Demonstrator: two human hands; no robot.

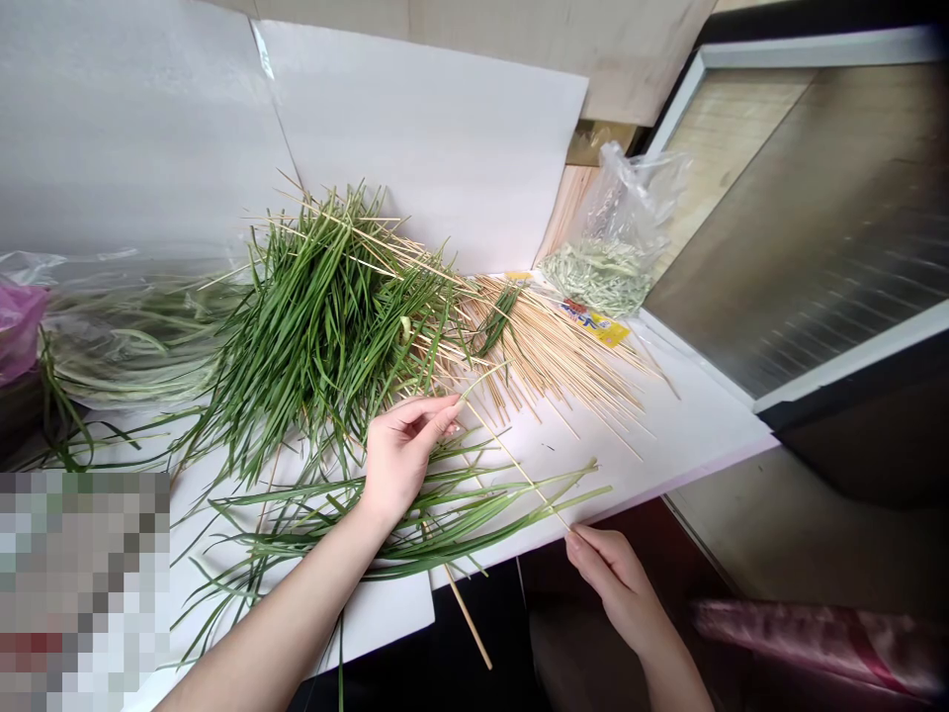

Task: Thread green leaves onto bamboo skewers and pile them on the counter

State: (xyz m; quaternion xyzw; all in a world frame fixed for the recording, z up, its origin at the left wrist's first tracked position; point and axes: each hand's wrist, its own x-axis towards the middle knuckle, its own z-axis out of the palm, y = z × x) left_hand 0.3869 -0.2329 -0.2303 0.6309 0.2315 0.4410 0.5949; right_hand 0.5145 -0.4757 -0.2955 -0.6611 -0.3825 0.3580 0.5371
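In the head view, we are gripping a thin wooden skewer (519, 467) by its lower end with the right hand (612, 574), thumb and fingers closing on it just beyond the table's front edge. Our left hand (404, 445) is pinching a slender green stalk (485, 379) at the skewer's upper end; we are not managing to tell whether the tip is piercing it. The skewer is slanting between the two hands, above the white table (712, 425). Below the left hand, loose green stalks (474, 524) are lying across the tabletop, and a second skewer (467, 618) is jutting over the edge. Behind, a big heap of greens (318, 307) is resting beside a spread of skewers (570, 346), while a clear bag (627, 247) holding pale shreds is standing near a yellow packet (608, 329).
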